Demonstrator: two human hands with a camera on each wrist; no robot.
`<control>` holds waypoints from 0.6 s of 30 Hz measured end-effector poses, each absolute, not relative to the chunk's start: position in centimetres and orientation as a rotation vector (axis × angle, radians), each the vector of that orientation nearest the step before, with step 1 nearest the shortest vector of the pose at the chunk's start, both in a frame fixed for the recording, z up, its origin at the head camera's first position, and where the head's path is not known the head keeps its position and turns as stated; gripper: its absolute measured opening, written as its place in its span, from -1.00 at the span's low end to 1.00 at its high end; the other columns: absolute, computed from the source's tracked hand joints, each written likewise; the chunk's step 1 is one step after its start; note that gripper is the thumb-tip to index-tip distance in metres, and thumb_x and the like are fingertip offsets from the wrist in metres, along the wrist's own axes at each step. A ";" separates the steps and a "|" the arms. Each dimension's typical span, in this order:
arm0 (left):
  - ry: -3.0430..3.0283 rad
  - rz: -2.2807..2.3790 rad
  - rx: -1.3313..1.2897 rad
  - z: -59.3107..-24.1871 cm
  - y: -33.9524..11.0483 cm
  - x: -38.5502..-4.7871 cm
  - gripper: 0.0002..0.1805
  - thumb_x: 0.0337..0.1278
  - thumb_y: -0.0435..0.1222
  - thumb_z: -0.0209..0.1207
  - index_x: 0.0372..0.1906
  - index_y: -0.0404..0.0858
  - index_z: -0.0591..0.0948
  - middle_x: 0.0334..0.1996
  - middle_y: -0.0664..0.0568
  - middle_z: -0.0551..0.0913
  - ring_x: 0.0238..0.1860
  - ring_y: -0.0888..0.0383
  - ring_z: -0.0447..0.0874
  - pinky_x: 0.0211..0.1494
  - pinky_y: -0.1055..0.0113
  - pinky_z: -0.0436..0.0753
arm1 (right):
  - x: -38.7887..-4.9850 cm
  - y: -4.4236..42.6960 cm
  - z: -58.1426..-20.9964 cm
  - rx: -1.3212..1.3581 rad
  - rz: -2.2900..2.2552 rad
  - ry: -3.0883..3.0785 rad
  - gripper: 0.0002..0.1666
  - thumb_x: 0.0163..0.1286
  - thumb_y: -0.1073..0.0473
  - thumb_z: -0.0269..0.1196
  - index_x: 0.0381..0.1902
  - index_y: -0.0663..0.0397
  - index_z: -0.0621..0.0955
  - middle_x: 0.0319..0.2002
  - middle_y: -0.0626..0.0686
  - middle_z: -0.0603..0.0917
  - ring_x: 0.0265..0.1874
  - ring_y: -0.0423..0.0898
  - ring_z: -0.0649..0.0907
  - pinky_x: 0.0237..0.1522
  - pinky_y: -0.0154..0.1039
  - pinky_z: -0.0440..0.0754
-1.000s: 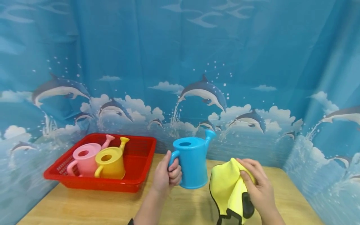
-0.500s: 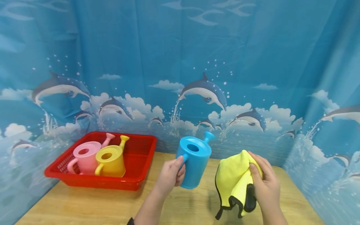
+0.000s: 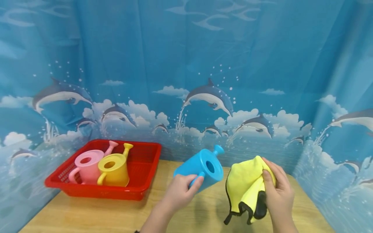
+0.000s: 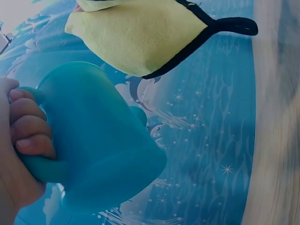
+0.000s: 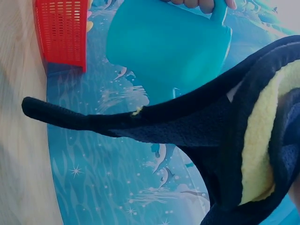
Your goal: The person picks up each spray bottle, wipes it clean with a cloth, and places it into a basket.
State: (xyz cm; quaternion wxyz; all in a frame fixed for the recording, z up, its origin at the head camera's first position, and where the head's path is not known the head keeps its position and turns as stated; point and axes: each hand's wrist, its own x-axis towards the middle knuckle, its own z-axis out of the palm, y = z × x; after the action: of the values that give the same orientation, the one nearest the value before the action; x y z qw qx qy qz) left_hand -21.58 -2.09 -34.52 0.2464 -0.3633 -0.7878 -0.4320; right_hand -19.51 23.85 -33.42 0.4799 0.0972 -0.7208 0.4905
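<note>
My left hand [image 3: 181, 191] grips the handle of a blue toy watering can [image 3: 194, 165], with fingers curled round it in the left wrist view. The can is held above the table, tipped so that its top opening faces right and toward me. To its right, my right hand [image 3: 278, 191] pinches a bunched yellow cloth [image 3: 244, 181] with black edging and a dark underside. A black hanging loop [image 5: 56, 115] sticks out from the cloth in the right wrist view. Can and cloth are apart, with a small gap between them.
A red plastic basket [image 3: 99, 193] stands at the left of the wooden table [image 3: 102, 215]. Inside it are a pink watering can [image 3: 88, 170] and a yellow watering can [image 3: 115, 171]. A blue dolphin-print curtain [image 3: 163, 64] hangs behind the table and along its sides.
The blue watering can has gone from upright to tipped over, its top turning right and toward me as my left hand rotates. My right hand has moved slightly right and up with the cloth.
</note>
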 end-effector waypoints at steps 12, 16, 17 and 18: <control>-2.102 -0.600 -0.929 -35.1 -1.3 -21.6 -0.36 0.46 0.16 -0.39 -0.72 -0.07 0.23 -0.75 0.29 -0.01 -0.71 0.46 -0.17 -0.61 0.64 -0.06 | -19.6 24.0 -33.4 0.234 1.158 -1.773 -0.63 0.32 0.51 0.16 0.07 0.27 0.62 -0.05 -0.25 0.63 -0.05 -0.39 0.58 -0.13 -0.68 0.50; -2.059 -0.491 -0.905 -35.3 -1.1 -21.6 -0.35 0.44 0.19 -0.45 -0.74 -0.04 0.21 -0.75 0.30 -0.04 -0.72 0.45 -0.20 -0.61 0.64 -0.12 | -19.6 24.0 -33.4 0.211 1.154 -1.789 -0.62 0.33 0.48 0.16 0.08 0.21 0.63 -0.05 -0.26 0.63 -0.06 -0.39 0.58 -0.14 -0.69 0.50; -2.044 -0.462 -0.901 -35.4 -1.0 -21.6 -0.35 0.45 0.19 -0.46 -0.74 -0.04 0.21 -0.76 0.30 -0.04 -0.73 0.44 -0.20 -0.61 0.63 -0.13 | -19.6 24.0 -33.4 0.202 1.153 -1.793 -0.62 0.33 0.48 0.17 0.08 0.20 0.63 -0.05 -0.27 0.63 -0.06 -0.40 0.58 -0.14 -0.69 0.50; -2.026 -0.431 -0.897 -35.4 -1.0 -21.6 -0.35 0.45 0.19 -0.47 -0.75 -0.03 0.20 -0.76 0.29 -0.04 -0.73 0.44 -0.21 -0.61 0.63 -0.15 | -19.5 24.0 -33.4 0.196 1.151 -1.795 -0.62 0.33 0.48 0.16 0.08 0.20 0.63 -0.05 -0.29 0.62 -0.06 -0.40 0.58 -0.14 -0.69 0.49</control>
State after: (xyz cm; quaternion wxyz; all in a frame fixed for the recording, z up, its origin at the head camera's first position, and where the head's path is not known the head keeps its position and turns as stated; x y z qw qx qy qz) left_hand -21.60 -1.00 -35.45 0.4278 -0.3592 -0.8113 -0.1724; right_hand -19.52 23.99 -33.42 0.4794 0.0801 -0.7357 0.4717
